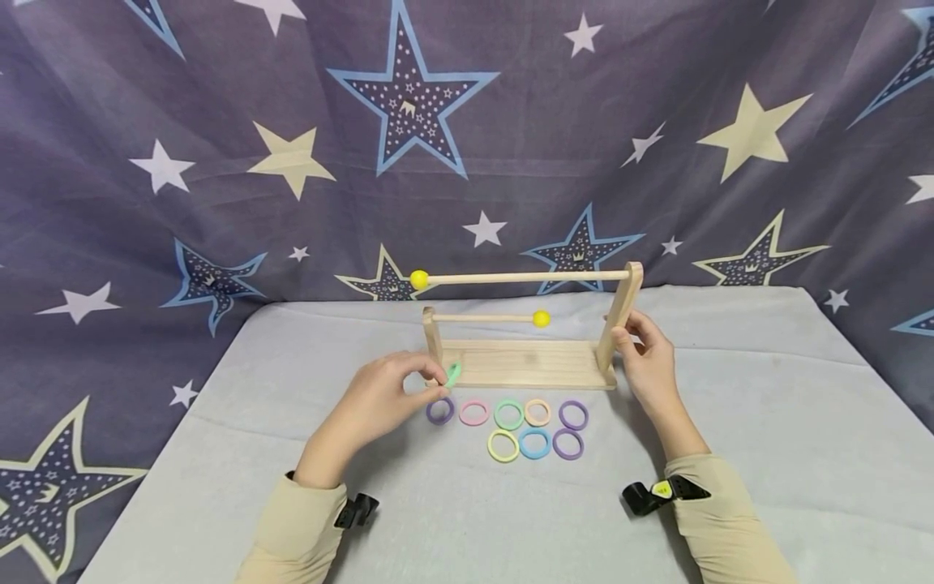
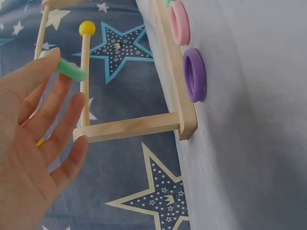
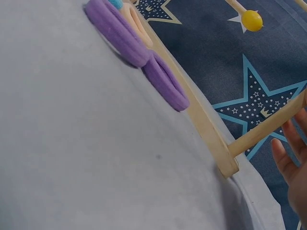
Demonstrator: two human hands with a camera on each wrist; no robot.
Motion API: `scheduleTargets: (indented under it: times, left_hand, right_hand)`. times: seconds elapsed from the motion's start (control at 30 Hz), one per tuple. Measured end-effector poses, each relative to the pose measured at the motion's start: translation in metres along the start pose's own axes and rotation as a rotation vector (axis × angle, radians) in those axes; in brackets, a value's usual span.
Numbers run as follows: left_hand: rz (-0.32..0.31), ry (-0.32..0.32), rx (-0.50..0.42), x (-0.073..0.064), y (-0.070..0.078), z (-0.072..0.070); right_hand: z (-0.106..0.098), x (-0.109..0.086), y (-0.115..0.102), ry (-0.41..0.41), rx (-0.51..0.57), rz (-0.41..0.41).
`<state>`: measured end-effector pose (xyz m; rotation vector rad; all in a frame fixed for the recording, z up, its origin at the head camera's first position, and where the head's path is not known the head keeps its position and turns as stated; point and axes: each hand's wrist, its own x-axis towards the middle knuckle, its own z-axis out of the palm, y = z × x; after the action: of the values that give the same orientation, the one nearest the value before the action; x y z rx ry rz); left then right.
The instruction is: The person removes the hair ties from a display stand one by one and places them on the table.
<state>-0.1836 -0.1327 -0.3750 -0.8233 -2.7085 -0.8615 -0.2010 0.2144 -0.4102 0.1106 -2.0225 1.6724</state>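
My left hand (image 1: 383, 395) pinches a green hair tie (image 1: 454, 374) between thumb and fingertips, in front of the stand's left end. In the left wrist view this green hair tie (image 2: 73, 71) is near the short rod, the other fingers spread. My right hand (image 1: 649, 367) holds the taller right upright (image 1: 620, 316) of a wooden stand (image 1: 525, 365), thumb in front and fingers behind. A long upper rod (image 1: 511, 278) points left and a short lower rod (image 1: 481, 319) points right; each ends in a yellow ball. No hair ties are visible on the rods.
Several hair ties lie flat in two rows before the stand, among them a pink one (image 1: 474, 412), a yellow one (image 1: 503, 446), a blue one (image 1: 535, 443) and a purple one (image 1: 573, 414). A star-patterned cloth (image 1: 467, 195) hangs behind the light grey table covering (image 1: 467, 519).
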Motion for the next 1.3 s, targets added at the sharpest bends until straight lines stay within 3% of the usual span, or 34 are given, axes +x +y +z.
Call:
scheduleTargets:
  times: [0.23, 0.47, 0.63, 0.83, 0.97, 1.1, 1.3]
  left_hand:
    - [0.033, -0.05, -0.005, -0.005, 0.002, 0.002]
    - [0.019, -0.145, 0.025, -0.007, 0.006, 0.006]
    - [0.038, -0.191, 0.032, -0.008, 0.008, 0.013]
    - [0.074, -0.232, 0.045, -0.01, 0.008, 0.024]
    - [0.078, -0.261, 0.038, -0.011, 0.008, 0.03]
    - [0.073, -0.281, 0.041, -0.012, 0.008, 0.034]
    - [0.058, -0.298, 0.071, -0.011, 0.006, 0.037]
  right_hand:
    - [0.0, 0.001, 0.004, 0.003, -0.032, -0.005]
    - [-0.001, 0.007, 0.036, 0.02, -0.019, -0.003]
    - [-0.003, 0.007, 0.041, 0.019, -0.009, -0.03]
    - [-0.002, 0.007, 0.038, 0.02, -0.003, -0.023]
    - [0.0, 0.003, 0.023, 0.016, -0.025, -0.02]
    - [0.001, -0.001, 0.005, 0.009, -0.044, -0.018]
    - [0.0, -0.001, 0.001, 0.004, -0.042, -0.018]
